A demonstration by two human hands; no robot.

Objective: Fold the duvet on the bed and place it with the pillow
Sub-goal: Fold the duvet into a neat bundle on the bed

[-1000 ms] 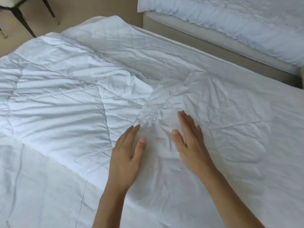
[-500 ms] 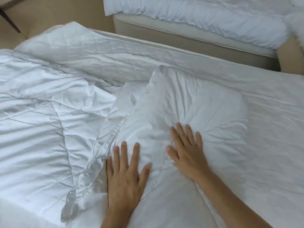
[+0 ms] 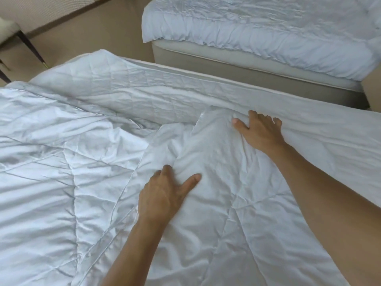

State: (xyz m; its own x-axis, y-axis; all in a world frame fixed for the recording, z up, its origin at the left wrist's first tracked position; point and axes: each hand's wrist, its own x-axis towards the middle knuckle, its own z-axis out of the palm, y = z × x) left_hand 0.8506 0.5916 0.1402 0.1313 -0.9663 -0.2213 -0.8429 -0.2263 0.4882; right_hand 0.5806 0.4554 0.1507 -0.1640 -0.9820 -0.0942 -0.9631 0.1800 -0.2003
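Observation:
The white quilted duvet (image 3: pixel 51 162) lies rumpled over the left and near part of the bed (image 3: pixel 309 129). A folded layer of it, with a stitched edge (image 3: pixel 123 195), runs under both my arms. My left hand (image 3: pixel 162 195) presses down on this layer, thumb spread out and fingertips sunk into a soft crease. Farther away, my right hand (image 3: pixel 259 131) lies flat with its fingers apart at the far end of the fold, beside a raised padded corner (image 3: pixel 208 120). I cannot tell whether the pillow lies under that bulge.
The far edge of the mattress (image 3: pixel 206 72) runs across the view. Beyond a narrow strip of beige floor (image 3: pixel 92 27) stands a second bed (image 3: pixel 268 27) with a white cover. Dark chair legs (image 3: pixel 31 46) show at the top left.
My right hand has reached farther away, to the far end of the fold. My left hand has stayed near and its fingers have dug into the fabric. The view has swung left.

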